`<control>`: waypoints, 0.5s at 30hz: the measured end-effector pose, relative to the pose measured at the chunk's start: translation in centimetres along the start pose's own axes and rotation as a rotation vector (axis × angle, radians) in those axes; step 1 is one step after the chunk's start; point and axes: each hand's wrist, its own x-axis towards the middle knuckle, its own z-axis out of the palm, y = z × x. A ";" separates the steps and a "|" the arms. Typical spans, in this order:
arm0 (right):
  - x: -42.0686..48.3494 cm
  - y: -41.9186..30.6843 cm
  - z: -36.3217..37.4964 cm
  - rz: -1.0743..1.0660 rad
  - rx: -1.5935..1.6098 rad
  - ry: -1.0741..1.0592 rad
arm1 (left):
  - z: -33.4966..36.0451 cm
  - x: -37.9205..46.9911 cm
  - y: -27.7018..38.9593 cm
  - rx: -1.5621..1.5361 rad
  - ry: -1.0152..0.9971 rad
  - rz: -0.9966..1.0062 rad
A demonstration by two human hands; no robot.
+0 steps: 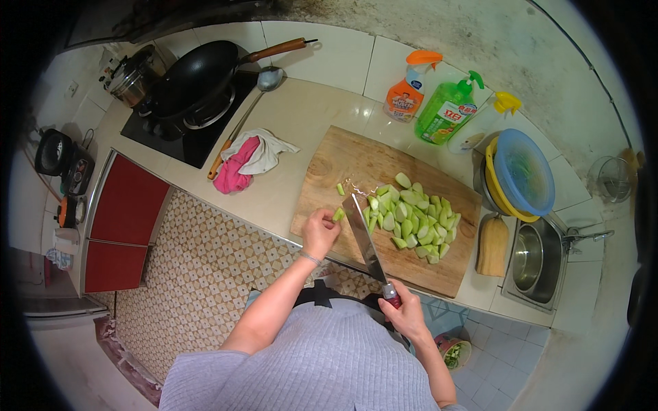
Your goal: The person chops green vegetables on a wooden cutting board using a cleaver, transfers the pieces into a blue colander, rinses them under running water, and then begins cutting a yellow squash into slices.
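My left hand [320,234] pinches a small green vegetable piece [337,215] over the left part of a wooden cutting board [329,159]. In my right hand [406,313] is the dark red handle of a kitchen cleaver [367,239]. Its blade points away from me across the board, between my left hand and a heap of cut pale green vegetable chunks [419,216]. Another small green piece [340,189] lies alone on the board, beyond my left hand. Wet, shiny spots show near the blade's tip.
A pink cloth [236,167] and a ladle [241,120] lie left of the board, near a wok [200,77] on the stove. Spray and pump bottles [444,113] line the wall. At right are stacked basins [524,172], a butternut squash [493,246] and a sink [558,257].
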 end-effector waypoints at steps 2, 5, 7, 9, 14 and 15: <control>0.0 -0.2 0.1 -0.037 0.011 -0.009 | 0.0 0.1 -0.1 0.017 0.003 0.028; 0.1 -0.3 0.3 -0.047 -0.010 -0.013 | 0.0 0.1 -0.4 0.022 0.015 0.040; 0.2 -0.3 0.4 -0.054 -0.025 -0.015 | 0.0 0.0 -0.5 0.014 0.020 0.044; 0.4 -0.3 0.4 -0.011 -0.043 -0.027 | 0.0 0.0 -0.5 -0.010 0.017 0.038; 0.6 -0.3 0.2 -0.048 -0.069 -0.042 | -0.1 -0.1 -0.5 -0.006 0.023 0.063; 0.6 -0.4 0.1 -0.027 -0.079 -0.050 | -0.1 -0.1 -0.5 -0.027 0.007 0.043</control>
